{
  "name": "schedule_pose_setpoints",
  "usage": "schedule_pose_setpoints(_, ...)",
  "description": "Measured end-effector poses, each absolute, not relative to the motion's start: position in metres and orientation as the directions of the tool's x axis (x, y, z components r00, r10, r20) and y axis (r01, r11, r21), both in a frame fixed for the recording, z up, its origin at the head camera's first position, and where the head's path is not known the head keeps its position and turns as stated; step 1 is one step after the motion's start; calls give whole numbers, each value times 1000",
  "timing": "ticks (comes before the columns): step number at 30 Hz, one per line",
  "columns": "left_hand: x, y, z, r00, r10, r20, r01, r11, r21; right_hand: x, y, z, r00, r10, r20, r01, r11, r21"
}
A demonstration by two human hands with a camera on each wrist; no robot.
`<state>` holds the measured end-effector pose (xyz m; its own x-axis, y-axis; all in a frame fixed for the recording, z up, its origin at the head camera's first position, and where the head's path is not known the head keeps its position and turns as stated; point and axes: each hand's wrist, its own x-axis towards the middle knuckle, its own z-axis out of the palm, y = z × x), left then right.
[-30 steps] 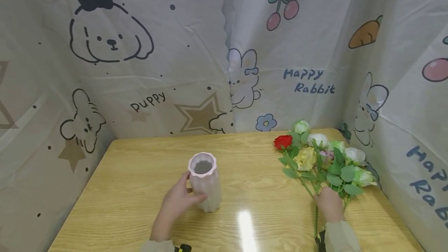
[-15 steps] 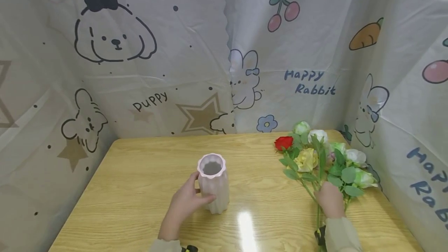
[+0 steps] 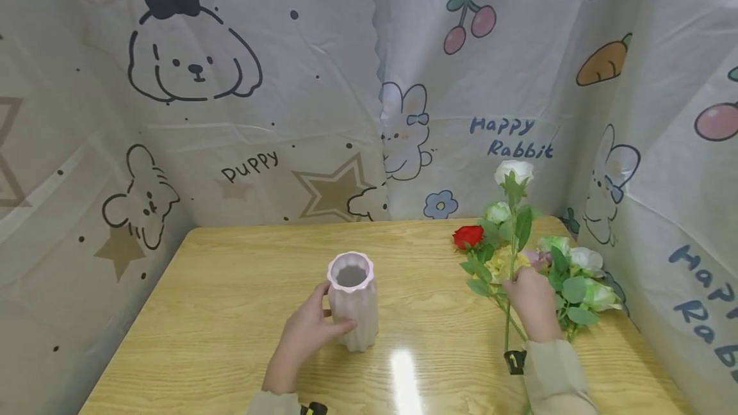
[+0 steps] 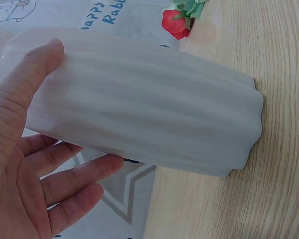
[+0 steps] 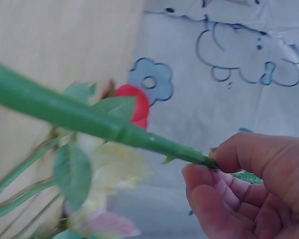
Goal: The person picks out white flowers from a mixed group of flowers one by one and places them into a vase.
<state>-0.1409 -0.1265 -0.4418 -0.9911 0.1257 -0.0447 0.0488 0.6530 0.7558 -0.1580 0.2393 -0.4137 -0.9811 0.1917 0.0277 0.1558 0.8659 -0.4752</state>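
While the left hand (image 3: 307, 333) still grips the vase (image 3: 359, 316), way right of it the right hand (image 3: 533, 303) pinches a now-higher white rose (image 3: 514, 172).

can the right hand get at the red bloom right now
Probably, but not freely: the right hand pinches the stem of a white flower, so it would likely have to let go first. The red bloom lies nearby at the left edge of the other flowers, uncovered in the head view.
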Motion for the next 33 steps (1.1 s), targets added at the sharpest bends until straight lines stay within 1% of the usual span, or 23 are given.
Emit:
schedule_pose_setpoints(6, -142, -127, -442, -990, 136, -27, 68, 649, 758, -164, 224, -397, -982, 160, 97, 101, 890, -445)
schedule_pose_setpoints(10, -143, -128, -442, -990, 142, -23, 76, 647, 759, -167, 213, -385, -976, 141, 168, 62, 911, -409)
schedule_pose_setpoints(13, -144, -128, -442, -989, 147, -18, 83, 652, 753, -169, 203, -378, -969, 143, 202, 46, 905, -422)
schedule_pose_setpoints(19, -145, -128, -440, -988, 155, -19, 87, 651, 754, -171, 183, -365, -968, 164, 190, 48, 864, -502)
schedule_pose_setpoints(24, -144, -128, -440, -988, 151, -27, 78, 645, 760, -174, 166, -355, -958, 141, 249, -6, 860, -511)
schedule_pose_setpoints(33, -144, -130, -438, -989, 148, -27, 75, 637, 767, -176, 135, -343, -959, 120, 257, -42, 836, -547)
